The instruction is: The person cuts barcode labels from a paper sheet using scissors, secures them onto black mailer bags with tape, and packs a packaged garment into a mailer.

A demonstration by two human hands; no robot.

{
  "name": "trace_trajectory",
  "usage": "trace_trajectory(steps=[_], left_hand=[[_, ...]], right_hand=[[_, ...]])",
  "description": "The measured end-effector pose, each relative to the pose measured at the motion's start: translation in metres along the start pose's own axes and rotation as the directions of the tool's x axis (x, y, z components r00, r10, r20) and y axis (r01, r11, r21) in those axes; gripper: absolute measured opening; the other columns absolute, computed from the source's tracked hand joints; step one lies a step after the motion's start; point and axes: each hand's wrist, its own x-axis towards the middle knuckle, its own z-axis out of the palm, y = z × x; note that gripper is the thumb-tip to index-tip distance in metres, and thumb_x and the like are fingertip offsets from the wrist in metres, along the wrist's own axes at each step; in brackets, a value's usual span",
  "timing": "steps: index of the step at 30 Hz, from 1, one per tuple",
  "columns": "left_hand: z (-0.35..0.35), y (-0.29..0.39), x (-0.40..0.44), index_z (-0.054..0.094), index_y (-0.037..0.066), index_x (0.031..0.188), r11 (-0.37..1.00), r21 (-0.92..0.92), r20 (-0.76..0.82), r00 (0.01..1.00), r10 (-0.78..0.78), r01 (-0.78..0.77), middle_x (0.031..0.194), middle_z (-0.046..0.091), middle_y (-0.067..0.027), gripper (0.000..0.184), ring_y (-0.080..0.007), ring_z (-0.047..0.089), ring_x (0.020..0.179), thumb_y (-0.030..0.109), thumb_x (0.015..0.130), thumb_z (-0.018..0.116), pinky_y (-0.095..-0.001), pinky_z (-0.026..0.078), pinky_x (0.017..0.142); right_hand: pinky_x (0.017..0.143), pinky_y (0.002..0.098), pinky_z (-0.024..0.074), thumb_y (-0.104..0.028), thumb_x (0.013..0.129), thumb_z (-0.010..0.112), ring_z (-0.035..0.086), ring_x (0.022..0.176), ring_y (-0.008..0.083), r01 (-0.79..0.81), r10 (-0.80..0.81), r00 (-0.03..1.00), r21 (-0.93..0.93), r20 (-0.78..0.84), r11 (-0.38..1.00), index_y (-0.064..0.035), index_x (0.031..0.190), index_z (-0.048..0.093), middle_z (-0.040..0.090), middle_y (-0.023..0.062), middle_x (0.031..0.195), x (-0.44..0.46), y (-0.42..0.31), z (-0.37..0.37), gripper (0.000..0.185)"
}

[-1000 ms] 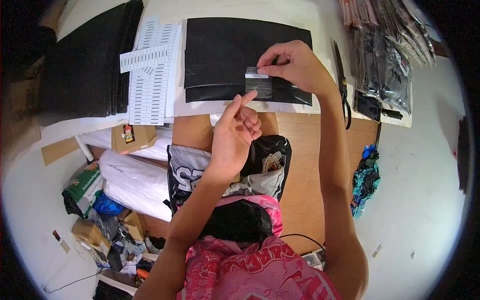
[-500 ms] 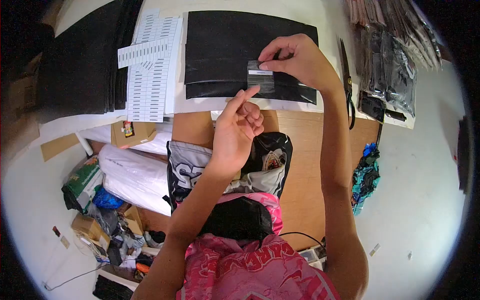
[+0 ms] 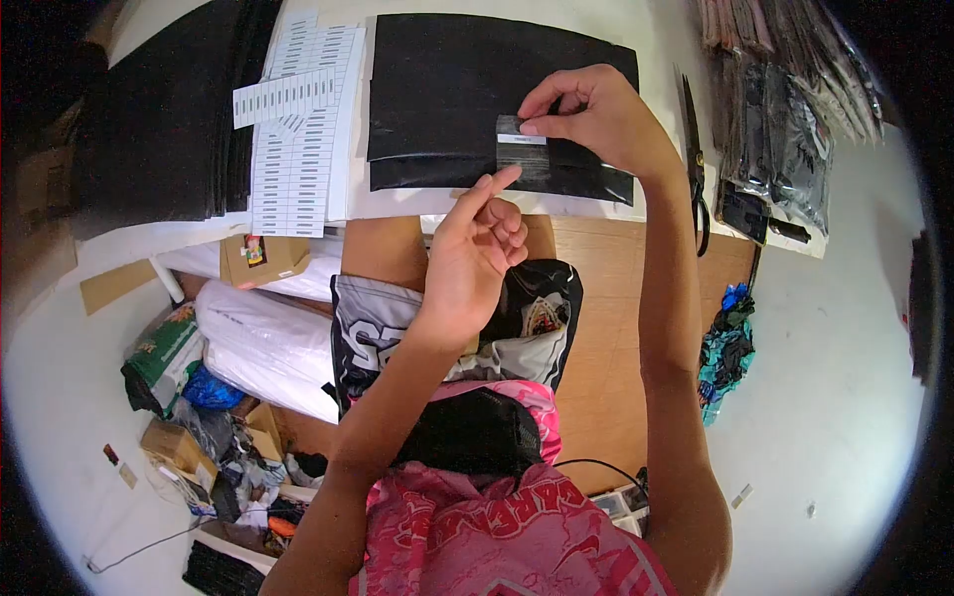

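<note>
A black flat sheet-like piece (image 3: 447,89) lies on the table in front of me, with a fold or flap along its near edge. Over its right part is a small clear plastic strip (image 3: 523,157) bearing a narrow white label (image 3: 522,140). My right hand (image 3: 586,114) pinches the strip's upper end between thumb and fingers. Below it, my left hand (image 3: 484,233) has its index finger stretched to the strip's lower edge, while the other fingers curl loosely. Whether the left fingertip presses the strip or only rests beside it is hard to see.
Sheets of printed labels (image 3: 288,189) lie left of the black piece, beside a stack of black sheets (image 3: 159,119). Black scissors (image 3: 698,169) are on the right, near bagged dark items (image 3: 770,139). A cardboard box (image 3: 263,260) and white wrapped rolls (image 3: 263,343) sit below the table.
The view has shifted slightly. Both hands and the clear strip keep nearly the same pose over the black piece.
</note>
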Motion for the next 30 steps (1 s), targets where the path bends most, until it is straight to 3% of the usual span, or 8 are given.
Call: trace_trajectory(steps=[13, 28, 30], left_hand=[[0.0001, 0.0012, 0.0008, 0.052, 0.000, 0.128, 1.000, -0.016, -0.014, 1.000, -0.017, 0.017, 0.071, 0.042, 0.0054, 0.046, -0.0085, 0.041, 0.068, 0.033, 0.095, 0.054, -0.0225, 0.032, 0.058], [-0.0018, -0.0011, 0.0026, 0.053, 0.001, 0.127, 1.000, -0.013, -0.027, 0.999, -0.021, 0.020, 0.072, 0.042, 0.0054, 0.043, -0.0082, 0.039, 0.068, 0.031, 0.096, 0.054, -0.0222, 0.032, 0.057], [-0.0021, -0.0012, 0.0026, 0.053, 0.001, 0.126, 1.000, -0.015, -0.016, 1.000, -0.018, 0.018, 0.072, 0.041, 0.0053, 0.043, -0.0082, 0.039, 0.068, 0.031, 0.095, 0.054, -0.0222, 0.032, 0.057]], right_hand=[[0.059, 0.0250, 0.0467, -0.011, 0.072, 0.077, 0.059, 0.063, 0.0102, -0.051, 0.051, 0.999, -0.009, 0.018, 0.999, -0.0013, 0.087, 0.072, 0.066, 0.0060, 0.071, 0.0017, -0.0003, -0.0014, 0.018], [0.059, 0.0259, 0.0469, -0.008, 0.072, 0.076, 0.058, 0.063, 0.0104, 0.033, -0.034, 0.999, 0.032, 0.015, 0.999, -0.0001, 0.086, 0.072, 0.065, 0.0065, 0.072, 0.0014, 0.0077, 0.0022, 0.017], [0.060, 0.0261, 0.0467, -0.008, 0.072, 0.076, 0.058, 0.065, 0.0101, -0.066, 0.065, 0.998, 0.014, 0.026, 0.998, -0.0002, 0.086, 0.072, 0.065, 0.0065, 0.072, 0.0008, 0.0056, 0.0018, 0.016]])
